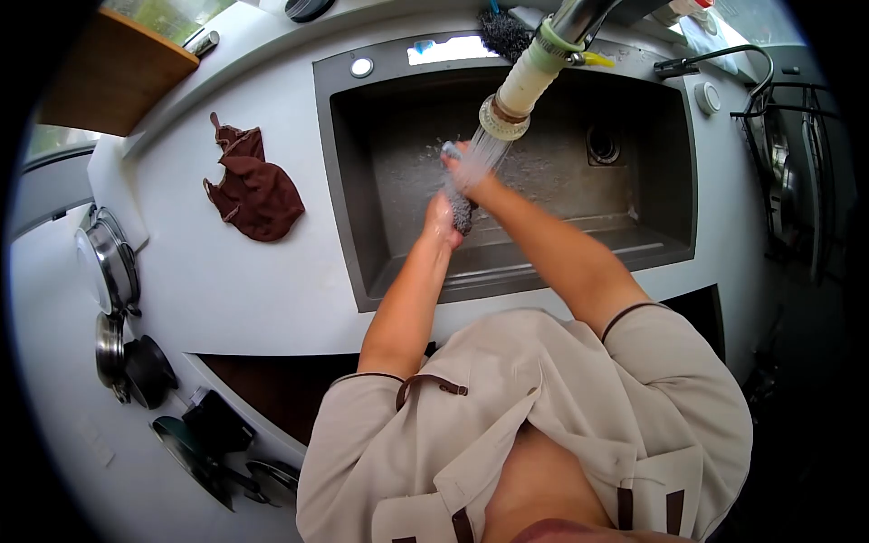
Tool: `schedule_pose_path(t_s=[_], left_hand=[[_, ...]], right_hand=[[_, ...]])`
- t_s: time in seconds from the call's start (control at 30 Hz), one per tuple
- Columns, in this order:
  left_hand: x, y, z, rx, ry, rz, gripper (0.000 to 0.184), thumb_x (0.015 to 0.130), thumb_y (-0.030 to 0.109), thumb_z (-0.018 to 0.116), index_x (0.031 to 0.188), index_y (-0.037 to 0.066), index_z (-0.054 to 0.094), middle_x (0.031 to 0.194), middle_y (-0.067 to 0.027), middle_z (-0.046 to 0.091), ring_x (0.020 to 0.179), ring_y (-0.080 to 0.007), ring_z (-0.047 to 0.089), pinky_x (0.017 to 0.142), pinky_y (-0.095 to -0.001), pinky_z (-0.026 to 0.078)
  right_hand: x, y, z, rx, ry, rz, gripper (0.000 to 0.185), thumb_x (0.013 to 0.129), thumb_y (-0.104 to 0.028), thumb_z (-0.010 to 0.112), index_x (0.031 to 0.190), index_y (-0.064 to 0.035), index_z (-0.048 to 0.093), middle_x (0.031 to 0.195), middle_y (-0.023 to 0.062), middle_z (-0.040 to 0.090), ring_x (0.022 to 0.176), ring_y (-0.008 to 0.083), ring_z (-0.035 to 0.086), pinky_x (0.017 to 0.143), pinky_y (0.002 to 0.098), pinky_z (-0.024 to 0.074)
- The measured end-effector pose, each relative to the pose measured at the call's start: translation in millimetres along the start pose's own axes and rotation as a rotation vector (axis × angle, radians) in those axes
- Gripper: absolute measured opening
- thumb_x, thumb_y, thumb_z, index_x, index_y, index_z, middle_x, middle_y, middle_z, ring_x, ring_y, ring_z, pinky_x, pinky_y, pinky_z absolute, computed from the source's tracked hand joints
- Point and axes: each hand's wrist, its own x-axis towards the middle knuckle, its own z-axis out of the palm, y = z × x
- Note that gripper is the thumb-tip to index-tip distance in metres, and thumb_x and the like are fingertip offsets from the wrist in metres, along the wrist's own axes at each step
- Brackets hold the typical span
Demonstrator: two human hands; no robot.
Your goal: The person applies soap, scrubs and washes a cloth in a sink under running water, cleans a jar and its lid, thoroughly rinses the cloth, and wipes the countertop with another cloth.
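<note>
Water pours from a faucet nozzle [505, 118] onto my hands over a dark sink [665, 172]. My left hand [441, 217] is wrapped round the lower end of a wet grey scrubber [461, 210], its fingers partly hidden. Just above and to the right, my right hand [468, 174] is at the scrubber's upper end, under the stream. Spray blurs the fingers of my right hand, and whether they grip the scrubber cannot be made out.
A crumpled brown cloth [258, 195] lies on the white counter [308, 312] left of the sink. Pots [113, 262] and pans [186, 452] are at the far left. A black bristly scrubber [504, 34] sits behind the sink. The drain [603, 143] is at the sink's right.
</note>
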Motion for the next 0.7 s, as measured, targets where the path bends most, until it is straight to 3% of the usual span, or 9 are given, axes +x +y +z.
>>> schedule_pose_path(t_s=[0.07, 0.1, 0.2, 0.27, 0.33, 0.4, 0.47, 0.57, 0.7], left_hand=[[15, -8, -21, 0.019, 0.036, 0.009, 0.032, 0.092, 0.028, 0.051, 0.111, 0.005, 0.057, 0.103, -0.0098, 0.064, 0.098, -0.0189, 0.060, 0.082, -0.0312, 0.050], [14, -14, -26, -0.784, -0.213, -0.121, 0.031, 0.091, 0.032, 0.050, 0.109, 0.009, 0.058, 0.098, -0.0081, 0.065, 0.089, -0.0182, 0.062, 0.076, -0.0322, 0.051], [50, -23, -50, -1.417, -0.425, -0.289, 0.034, 0.091, 0.035, 0.049, 0.114, 0.012, 0.058, 0.102, -0.0095, 0.065, 0.087, -0.0191, 0.063, 0.076, -0.0352, 0.051], [19, -4, -14, 0.044, 0.122, -0.129, 0.035, 0.093, 0.034, 0.046, 0.117, 0.011, 0.056, 0.112, -0.0128, 0.062, 0.100, -0.0216, 0.061, 0.087, -0.0384, 0.048], [74, -4, -81, -0.401, -1.138, -0.573, 0.037, 0.094, 0.040, 0.045, 0.111, 0.010, 0.057, 0.115, -0.0144, 0.060, 0.110, -0.0234, 0.057, 0.092, -0.0428, 0.046], [52, -1, -76, 0.138, -0.001, 0.186, 0.046, 0.094, 0.049, 0.043, 0.116, 0.010, 0.054, 0.117, -0.0158, 0.059, 0.111, -0.0283, 0.057, 0.092, -0.0482, 0.046], [40, 9, -68, 0.195, 0.059, 0.310, 0.066, 0.089, 0.061, 0.044, 0.133, 0.012, 0.043, 0.129, -0.0162, 0.053, 0.116, -0.0325, 0.053, 0.097, -0.0503, 0.041], [13, 13, -44, 0.059, -0.091, -0.166, 0.087, 0.080, 0.069, 0.051, 0.142, 0.011, 0.030, 0.145, -0.0178, 0.033, 0.127, -0.0420, 0.037, 0.104, -0.0558, 0.030], [6, 3, -12, -0.241, -0.345, -0.012, 0.072, 0.083, 0.069, 0.045, 0.129, 0.013, 0.047, 0.115, -0.0135, 0.056, 0.107, -0.0324, 0.054, 0.090, -0.0507, 0.044]], right_hand=[[-30, 20, 29, -0.182, 0.455, -0.636, 0.031, 0.077, -0.017, 0.063, 0.106, -0.0069, 0.064, 0.110, 0.0164, 0.063, 0.111, 0.0328, 0.055, 0.098, 0.0434, 0.0408], [-70, -1, 27, -0.070, 0.352, -0.614, 0.032, 0.077, -0.013, 0.062, 0.109, -0.0067, 0.063, 0.116, 0.0159, 0.061, 0.116, 0.0320, 0.053, 0.102, 0.0428, 0.0384], [-86, -25, 2, 0.060, 0.347, -0.660, 0.032, 0.078, -0.013, 0.061, 0.110, -0.0073, 0.063, 0.119, 0.0152, 0.060, 0.117, 0.0322, 0.052, 0.103, 0.0428, 0.0375], [-38, 3, -3, -0.167, 0.497, -0.786, 0.028, 0.082, -0.015, 0.058, 0.108, -0.0065, 0.063, 0.115, 0.0132, 0.062, 0.112, 0.0323, 0.055, 0.097, 0.0438, 0.0422], [-33, -30, -45, -0.330, -0.028, -0.196, 0.024, 0.086, -0.017, 0.055, 0.105, -0.0048, 0.063, 0.111, 0.0146, 0.062, 0.104, 0.0350, 0.058, 0.087, 0.0450, 0.0465], [-22, 4, -33, -0.357, 0.001, -0.247, 0.023, 0.089, -0.020, 0.054, 0.104, -0.0051, 0.062, 0.102, 0.0123, 0.063, 0.093, 0.0302, 0.061, 0.079, 0.0422, 0.0492], [-23, 15, -26, 0.898, -0.055, -0.095, 0.026, 0.091, -0.023, 0.056, 0.112, -0.0069, 0.058, 0.100, 0.0070, 0.062, 0.090, 0.0216, 0.060, 0.077, 0.0365, 0.0499], [-52, -6, -22, 1.054, -0.167, 0.052, 0.035, 0.090, -0.025, 0.060, 0.121, -0.0090, 0.053, 0.100, 0.0018, 0.060, 0.093, 0.0150, 0.057, 0.078, 0.0324, 0.0492], [-79, -12, -2, 0.672, -0.100, -0.203, 0.030, 0.086, -0.031, 0.064, 0.109, -0.0125, 0.061, 0.101, 0.0076, 0.061, 0.096, 0.0232, 0.058, 0.077, 0.0356, 0.0494]])
